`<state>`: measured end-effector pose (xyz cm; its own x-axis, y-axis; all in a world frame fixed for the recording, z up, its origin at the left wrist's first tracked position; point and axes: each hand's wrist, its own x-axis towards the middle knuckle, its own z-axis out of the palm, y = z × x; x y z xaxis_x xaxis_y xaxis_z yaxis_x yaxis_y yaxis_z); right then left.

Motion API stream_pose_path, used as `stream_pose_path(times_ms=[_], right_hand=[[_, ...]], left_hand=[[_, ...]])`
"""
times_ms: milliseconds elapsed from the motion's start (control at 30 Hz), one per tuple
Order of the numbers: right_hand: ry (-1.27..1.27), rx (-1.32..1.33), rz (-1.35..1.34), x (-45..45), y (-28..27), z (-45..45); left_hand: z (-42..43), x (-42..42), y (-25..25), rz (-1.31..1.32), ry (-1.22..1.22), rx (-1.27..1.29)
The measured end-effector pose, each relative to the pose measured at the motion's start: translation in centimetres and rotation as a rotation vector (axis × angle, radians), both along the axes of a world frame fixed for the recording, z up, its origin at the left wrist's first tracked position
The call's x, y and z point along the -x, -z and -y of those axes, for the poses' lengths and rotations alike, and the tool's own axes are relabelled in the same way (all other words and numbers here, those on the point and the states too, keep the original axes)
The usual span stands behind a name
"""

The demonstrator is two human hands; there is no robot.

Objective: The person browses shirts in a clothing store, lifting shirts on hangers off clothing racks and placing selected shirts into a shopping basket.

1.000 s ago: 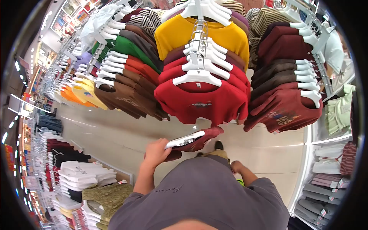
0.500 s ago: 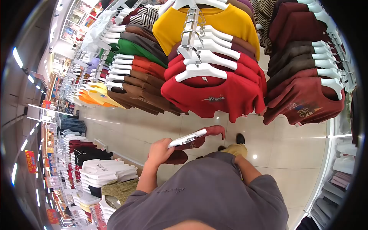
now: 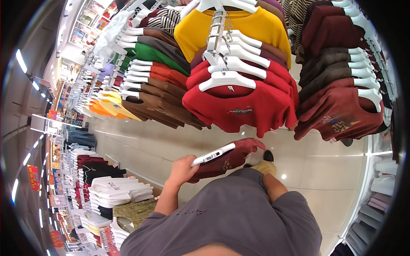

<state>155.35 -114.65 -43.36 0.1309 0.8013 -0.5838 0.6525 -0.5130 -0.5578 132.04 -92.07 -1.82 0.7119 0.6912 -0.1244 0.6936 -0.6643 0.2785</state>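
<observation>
My left hand (image 3: pixel 183 169) is closed around one end of a white clothes hanger (image 3: pixel 214 155). From it hangs a dark red shirt (image 3: pixel 228 164) with a small print, low in front of my body and above the floor. My right forearm (image 3: pixel 274 187) reaches down by my side. The right hand itself is hidden behind my grey shirt. Ahead, a bright red sweatshirt (image 3: pixel 241 109) is the front garment on a metal rail (image 3: pixel 217 32), apart from my hands.
Dark red and brown tops (image 3: pixel 339 113) hang on a rack at right. Brown shirts (image 3: pixel 151 109) hang at left. Folded clothes (image 3: pixel 371 209) lie on shelves at lower right, and white shirts (image 3: pixel 117 187) are at lower left. Tiled floor (image 3: pixel 318 170) shows between the racks.
The hanger has shifted slightly right and the dark red shirt has swung out, showing more of its front. My left hand has moved a little right, keeping its grip.
</observation>
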Motion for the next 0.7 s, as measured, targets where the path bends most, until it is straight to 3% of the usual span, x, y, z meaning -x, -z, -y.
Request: stream_pose_path(times_ms=[700], right_hand=[[0.009, 0.009, 0.008, 0.4, -1.5, 1.4]], left_hand=[[1.2, 2.1, 1.8, 0.034, 0.034, 0.058]])
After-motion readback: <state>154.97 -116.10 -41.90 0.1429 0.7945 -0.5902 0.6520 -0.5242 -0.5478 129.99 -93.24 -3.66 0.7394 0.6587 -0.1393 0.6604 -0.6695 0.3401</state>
